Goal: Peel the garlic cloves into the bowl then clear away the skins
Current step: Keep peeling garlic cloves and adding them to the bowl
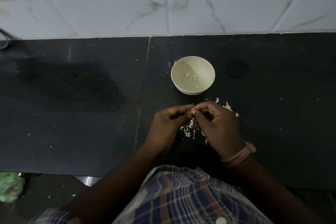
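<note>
Above the skins [189, 130] on the black counter [72, 114], a garlic clove [192, 110], orientation hidden, is pinched between left hand [168, 122] and right hand [218, 123]; two peeled cloves [190, 76] are seen in the bowl [193, 78].

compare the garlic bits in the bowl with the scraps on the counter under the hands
The peeled cloves are plump, pale yellow and smooth, lying apart inside the bowl. The skins are thin, white, ragged flakes scattered on the dark counter below the left hand and right hand. The cloves are few; the skins are many. Both come from garlic.
</note>
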Motion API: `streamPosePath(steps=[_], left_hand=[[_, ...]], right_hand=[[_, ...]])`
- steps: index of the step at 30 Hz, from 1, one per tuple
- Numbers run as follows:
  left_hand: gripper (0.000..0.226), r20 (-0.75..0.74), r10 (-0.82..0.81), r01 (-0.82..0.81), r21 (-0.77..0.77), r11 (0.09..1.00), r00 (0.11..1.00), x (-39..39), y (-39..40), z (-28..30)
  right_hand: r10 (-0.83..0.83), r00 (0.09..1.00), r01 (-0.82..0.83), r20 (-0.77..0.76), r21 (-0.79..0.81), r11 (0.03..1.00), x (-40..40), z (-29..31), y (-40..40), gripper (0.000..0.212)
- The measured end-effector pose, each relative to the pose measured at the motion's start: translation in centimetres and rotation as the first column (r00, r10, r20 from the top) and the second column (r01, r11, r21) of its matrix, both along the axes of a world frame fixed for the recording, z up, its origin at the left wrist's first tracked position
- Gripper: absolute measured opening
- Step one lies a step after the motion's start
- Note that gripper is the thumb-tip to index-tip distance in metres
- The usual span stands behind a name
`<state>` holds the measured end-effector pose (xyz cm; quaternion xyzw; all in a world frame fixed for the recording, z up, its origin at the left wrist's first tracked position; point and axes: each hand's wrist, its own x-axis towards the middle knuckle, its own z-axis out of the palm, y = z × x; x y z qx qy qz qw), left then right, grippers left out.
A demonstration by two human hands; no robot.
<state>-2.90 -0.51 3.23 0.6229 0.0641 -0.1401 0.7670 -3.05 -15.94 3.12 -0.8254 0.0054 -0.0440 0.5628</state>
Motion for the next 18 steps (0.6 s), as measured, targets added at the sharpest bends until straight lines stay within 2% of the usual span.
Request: streamPosePath(steps=[7, 12, 15, 18], left_hand=[[0.032, -0.102, -0.038, 0.018, -0.195, 0.981, 0.994, 0.3, 0.2, -0.8], [0.035, -0.212, -0.005, -0.062, -0.310, 0.949, 0.977, 0.3, -0.1, -0.5], [0.028, -0.300, 0.004, -0.118, -0.364, 0.924, 0.954, 0.4, -0.1, -0.7], [0.034, -0.353, -0.022, -0.135, -0.416, 0.899, 0.935, 0.3, 0.0, -0.9]], right_hand=[[0.107, 0.993, -0.101, 0.053, -0.118, 0.988, 0.3, 1.1, -0.3, 0.009], [0.162, 0.981, -0.132, 0.108, -0.244, 0.961, 0.2, 0.8, 0.0, 0.007], [0.159, 0.982, -0.127, 0.105, -0.260, 0.957, 0.1, 0.0, 0.2, 0.006], [0.164, 0.980, -0.130, 0.113, -0.264, 0.956, -0.2, -0.6, 0.3, 0.006]])
